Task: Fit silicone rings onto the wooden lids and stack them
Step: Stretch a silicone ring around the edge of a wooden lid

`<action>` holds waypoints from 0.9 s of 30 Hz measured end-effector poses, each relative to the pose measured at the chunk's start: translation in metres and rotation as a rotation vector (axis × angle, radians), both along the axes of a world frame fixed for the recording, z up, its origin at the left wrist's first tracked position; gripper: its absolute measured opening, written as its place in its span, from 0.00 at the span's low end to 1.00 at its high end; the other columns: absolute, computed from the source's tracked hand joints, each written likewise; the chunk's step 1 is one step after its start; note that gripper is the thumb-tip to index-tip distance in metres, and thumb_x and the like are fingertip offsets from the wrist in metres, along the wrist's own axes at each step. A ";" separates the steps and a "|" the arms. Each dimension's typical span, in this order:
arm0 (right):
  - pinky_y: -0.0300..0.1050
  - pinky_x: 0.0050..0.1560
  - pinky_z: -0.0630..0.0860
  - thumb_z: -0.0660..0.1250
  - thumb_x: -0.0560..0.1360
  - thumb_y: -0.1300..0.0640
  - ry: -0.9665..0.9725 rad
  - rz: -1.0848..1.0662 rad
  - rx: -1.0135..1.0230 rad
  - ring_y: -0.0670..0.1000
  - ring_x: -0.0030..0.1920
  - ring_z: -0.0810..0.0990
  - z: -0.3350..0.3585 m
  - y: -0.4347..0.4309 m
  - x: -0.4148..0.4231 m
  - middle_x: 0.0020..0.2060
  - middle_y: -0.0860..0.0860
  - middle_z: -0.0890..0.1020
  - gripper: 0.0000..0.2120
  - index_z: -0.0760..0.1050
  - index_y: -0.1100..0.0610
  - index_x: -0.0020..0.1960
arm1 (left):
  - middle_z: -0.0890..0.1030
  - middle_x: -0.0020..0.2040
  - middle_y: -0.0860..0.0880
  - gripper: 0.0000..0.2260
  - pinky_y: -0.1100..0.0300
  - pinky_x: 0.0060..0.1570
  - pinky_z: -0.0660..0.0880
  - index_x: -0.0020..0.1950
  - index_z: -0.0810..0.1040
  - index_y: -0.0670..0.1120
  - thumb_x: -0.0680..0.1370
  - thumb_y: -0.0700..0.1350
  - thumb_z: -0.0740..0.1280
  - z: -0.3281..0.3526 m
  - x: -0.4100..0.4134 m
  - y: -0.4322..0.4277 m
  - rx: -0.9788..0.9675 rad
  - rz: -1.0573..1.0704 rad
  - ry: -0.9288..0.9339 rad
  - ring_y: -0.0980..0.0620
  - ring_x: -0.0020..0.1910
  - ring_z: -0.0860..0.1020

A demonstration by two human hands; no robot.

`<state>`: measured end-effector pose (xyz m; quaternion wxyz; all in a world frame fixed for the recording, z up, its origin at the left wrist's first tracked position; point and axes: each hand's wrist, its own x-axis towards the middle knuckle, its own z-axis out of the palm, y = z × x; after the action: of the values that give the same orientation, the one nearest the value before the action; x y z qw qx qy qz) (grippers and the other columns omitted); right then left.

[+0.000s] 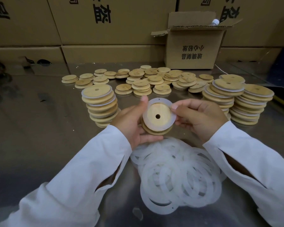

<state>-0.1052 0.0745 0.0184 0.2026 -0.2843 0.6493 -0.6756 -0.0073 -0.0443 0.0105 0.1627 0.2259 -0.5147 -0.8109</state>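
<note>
Steel table (39,128): lid stacks (100,107), loose lids (138,79), rings (179,174), carton (193,46), poss. cable.

Lid stacks (100,108) both sides, rings (179,169) below

From my end, the only print I can read sits on the front of the small open box (193,46) at the back right. It is two lines of black Chinese characters, upside down to me: 玻璃制品 and 小心轻放 (glass goods, handle with care). The big boxes (129,30) stacked along the back wall carry much larger black characters, also upside down and partly cut off by the top edge. I cannot read those with any certainty.
</note>
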 end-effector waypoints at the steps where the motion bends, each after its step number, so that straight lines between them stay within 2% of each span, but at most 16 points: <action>1: 0.39 0.37 0.76 0.69 0.70 0.63 0.000 -0.002 0.003 0.46 0.27 0.77 0.000 -0.001 0.001 0.25 0.50 0.80 0.11 0.80 0.53 0.30 | 0.79 0.50 0.41 0.12 0.52 0.30 0.80 0.53 0.76 0.43 0.76 0.50 0.63 -0.001 0.000 0.001 -0.037 -0.004 0.012 0.43 0.43 0.81; 3: 0.37 0.35 0.76 0.70 0.69 0.63 0.007 -0.018 0.008 0.46 0.27 0.77 0.000 -0.001 0.002 0.25 0.50 0.80 0.10 0.80 0.53 0.30 | 0.79 0.47 0.41 0.06 0.51 0.31 0.81 0.47 0.77 0.43 0.77 0.43 0.62 -0.002 0.001 0.003 -0.081 -0.018 0.034 0.44 0.42 0.81; 6: 0.33 0.32 0.75 0.70 0.69 0.62 0.059 -0.059 0.016 0.44 0.27 0.77 0.000 -0.001 0.004 0.25 0.49 0.80 0.08 0.80 0.53 0.33 | 0.78 0.47 0.41 0.06 0.51 0.33 0.81 0.48 0.76 0.43 0.79 0.42 0.60 -0.003 0.001 0.003 -0.111 -0.030 0.042 0.44 0.43 0.80; 9: 0.31 0.34 0.75 0.71 0.69 0.58 0.204 -0.128 0.035 0.42 0.28 0.78 -0.002 0.000 0.008 0.26 0.49 0.80 0.05 0.80 0.51 0.35 | 0.78 0.48 0.40 0.07 0.51 0.34 0.81 0.48 0.76 0.44 0.79 0.42 0.59 -0.003 0.001 0.004 -0.139 -0.038 0.047 0.43 0.45 0.80; 12: 0.39 0.39 0.77 0.71 0.69 0.57 0.333 -0.205 0.037 0.50 0.32 0.78 -0.004 0.000 0.010 0.31 0.56 0.81 0.05 0.79 0.50 0.34 | 0.79 0.50 0.40 0.07 0.52 0.35 0.81 0.49 0.77 0.45 0.79 0.42 0.59 -0.004 0.001 0.005 -0.162 -0.047 0.056 0.42 0.46 0.80; 15: 0.45 0.42 0.78 0.71 0.68 0.56 0.337 -0.227 0.031 0.55 0.36 0.79 -0.004 0.000 0.009 0.32 0.55 0.82 0.06 0.79 0.49 0.33 | 0.79 0.52 0.39 0.08 0.52 0.36 0.81 0.50 0.77 0.46 0.79 0.43 0.58 -0.005 0.001 0.006 -0.202 -0.045 0.063 0.42 0.48 0.80; 17: 0.39 0.42 0.77 0.71 0.68 0.56 0.313 -0.221 0.037 0.51 0.34 0.79 -0.004 0.000 0.008 0.31 0.50 0.81 0.06 0.78 0.49 0.33 | 0.79 0.52 0.39 0.08 0.53 0.35 0.81 0.50 0.77 0.47 0.80 0.43 0.58 -0.005 0.001 0.008 -0.234 -0.036 0.077 0.42 0.47 0.80; 21: 0.25 0.32 0.70 0.71 0.68 0.56 0.269 -0.217 0.047 0.39 0.28 0.75 -0.003 0.000 0.006 0.24 0.42 0.78 0.07 0.79 0.50 0.32 | 0.79 0.51 0.40 0.09 0.54 0.35 0.81 0.49 0.77 0.48 0.80 0.43 0.57 -0.005 0.002 0.008 -0.297 -0.028 0.078 0.44 0.45 0.80; 24: 0.24 0.30 0.68 0.71 0.69 0.57 0.262 -0.206 0.050 0.38 0.27 0.74 0.000 0.001 0.004 0.22 0.41 0.77 0.06 0.79 0.51 0.33 | 0.79 0.51 0.40 0.09 0.55 0.35 0.81 0.49 0.77 0.48 0.80 0.43 0.57 -0.005 0.002 0.008 -0.354 -0.023 0.079 0.44 0.46 0.80; 27: 0.24 0.31 0.69 0.71 0.69 0.56 0.284 -0.206 0.059 0.40 0.28 0.74 0.002 0.003 0.002 0.26 0.45 0.78 0.05 0.79 0.51 0.35 | 0.78 0.51 0.40 0.09 0.57 0.33 0.81 0.51 0.76 0.47 0.80 0.42 0.57 -0.004 0.002 0.009 -0.376 -0.024 0.095 0.44 0.45 0.80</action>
<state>-0.1028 0.0773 0.0200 0.0467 -0.3029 0.7165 -0.6266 -0.0051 -0.0357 0.0061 0.2167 0.1467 -0.6514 -0.7122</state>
